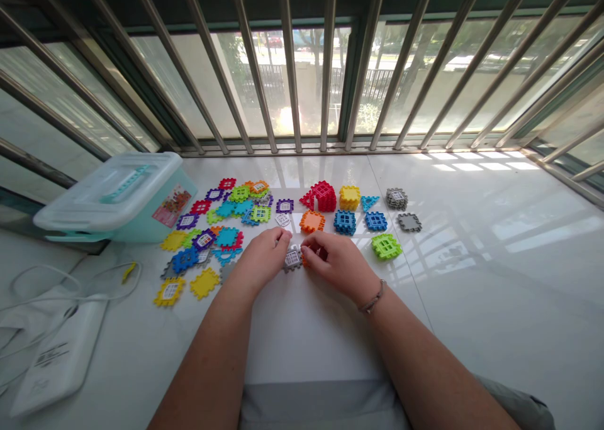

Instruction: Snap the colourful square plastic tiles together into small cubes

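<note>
A grey interlocking tile (292,258) with a printed white panel lies between my two hands, low over the white surface. My left hand (268,254) is closed at its left edge, fingertips mostly hidden behind the knuckles. On the other side, my right hand (336,260) pinches a small orange tile (304,261), of which only an edge shows against the grey one. Whether the two tiles are joined cannot be made out. Just beyond my hands are a loose white printed piece (283,219) and a stack of orange tiles (312,221).
Mixed coloured tiles (228,236) spread to the left. Sorted stacks of red (324,195), yellow (350,197), blue (345,222), green (386,246) and grey (397,198) stand ahead and right. A lidded tub (141,210), a white power strip (61,354) with cables, and metal bars (292,71) border the area.
</note>
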The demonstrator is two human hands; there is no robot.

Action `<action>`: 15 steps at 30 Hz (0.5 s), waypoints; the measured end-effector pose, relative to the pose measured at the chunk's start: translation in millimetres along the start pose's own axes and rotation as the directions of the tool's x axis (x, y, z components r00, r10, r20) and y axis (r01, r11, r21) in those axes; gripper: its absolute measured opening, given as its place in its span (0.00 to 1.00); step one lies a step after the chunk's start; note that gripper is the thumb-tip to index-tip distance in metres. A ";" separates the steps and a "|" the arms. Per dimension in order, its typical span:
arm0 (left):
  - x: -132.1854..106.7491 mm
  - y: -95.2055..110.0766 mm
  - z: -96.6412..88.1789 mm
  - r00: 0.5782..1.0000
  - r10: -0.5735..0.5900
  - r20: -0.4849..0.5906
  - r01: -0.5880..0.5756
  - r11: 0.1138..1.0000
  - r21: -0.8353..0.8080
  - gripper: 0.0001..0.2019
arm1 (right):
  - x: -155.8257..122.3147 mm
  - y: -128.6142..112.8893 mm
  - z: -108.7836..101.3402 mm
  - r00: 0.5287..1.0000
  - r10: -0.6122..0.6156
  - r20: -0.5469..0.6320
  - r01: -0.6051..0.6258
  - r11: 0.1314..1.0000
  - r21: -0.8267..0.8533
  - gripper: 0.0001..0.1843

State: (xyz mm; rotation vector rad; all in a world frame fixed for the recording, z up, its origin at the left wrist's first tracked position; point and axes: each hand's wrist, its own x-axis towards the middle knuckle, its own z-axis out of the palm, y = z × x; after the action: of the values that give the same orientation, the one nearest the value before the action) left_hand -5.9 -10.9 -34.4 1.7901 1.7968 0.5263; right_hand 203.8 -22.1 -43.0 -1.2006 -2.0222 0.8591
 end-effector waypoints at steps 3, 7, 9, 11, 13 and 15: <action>0.7 -1.9 1.4 0.999 -0.042 0.011 0.043 0.997 -0.057 0.15 | 0.3 -0.5 0.0 1.000 -0.001 -0.002 0.001 1.000 -0.005 0.03; 1.4 -3.7 -0.1 0.998 -0.054 0.017 0.054 0.997 -0.045 0.13 | 0.7 -0.9 -0.7 1.000 0.004 0.003 -0.004 1.000 -0.009 0.03; 0.9 -7.6 -3.3 0.997 -0.063 0.040 0.064 0.998 -0.014 0.13 | 0.8 -1.2 -1.1 1.000 0.013 0.007 -0.012 1.000 -0.008 0.03; -0.7 -14.5 -7.3 0.994 -0.068 0.081 0.070 0.997 -0.014 0.15 | 0.7 -1.5 -1.3 1.000 0.018 0.008 -0.018 1.000 -0.004 0.03; -3.0 -22.2 -10.6 0.991 -0.043 0.123 0.048 0.998 -0.035 0.19 | 0.3 -1.8 -1.1 1.000 0.017 0.007 -0.017 1.000 0.001 0.03; -5.3 -27.6 -11.9 0.987 -0.003 0.160 0.012 0.999 -0.052 0.28 | -0.3 -1.9 -0.7 1.000 0.015 0.006 -0.015 1.000 0.004 0.03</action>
State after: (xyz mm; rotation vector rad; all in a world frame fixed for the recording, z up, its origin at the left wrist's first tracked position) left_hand -35.0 -16.0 -41.9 1.7379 1.6649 0.4105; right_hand 203.5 -22.9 -41.2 -1.2137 -2.0174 0.8747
